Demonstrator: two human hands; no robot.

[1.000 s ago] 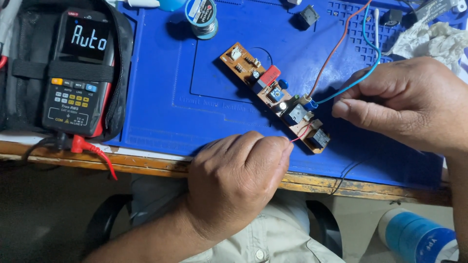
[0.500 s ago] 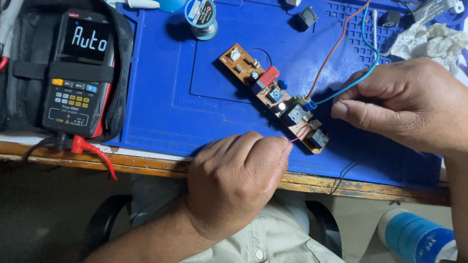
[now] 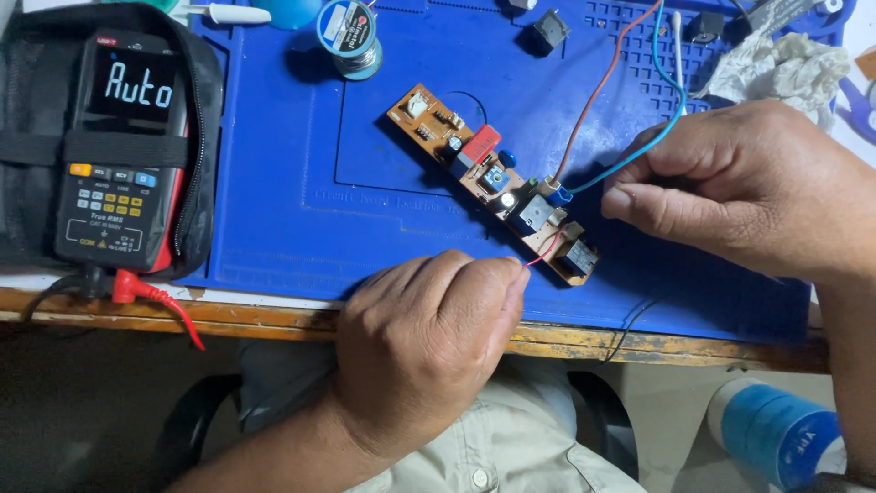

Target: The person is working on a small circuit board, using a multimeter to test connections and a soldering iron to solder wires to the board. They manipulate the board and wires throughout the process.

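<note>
The left hand (image 3: 424, 351) pinched a thin red wire (image 3: 543, 253) at the circuit board (image 3: 497, 183), best kept steady, while the right hand (image 3: 744, 187) gripped the blue wire (image 3: 639, 151).

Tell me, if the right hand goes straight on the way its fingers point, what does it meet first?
Probably the circuit board: the right hand points left at its lower end, near where the blue wire joins. Depth is unclear.

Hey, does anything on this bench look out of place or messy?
Mostly tidy. The narrow brown circuit board lies diagonally across the blue work mat, and a crumpled white cloth sits at the mat's far right corner. No damage shows.
</note>
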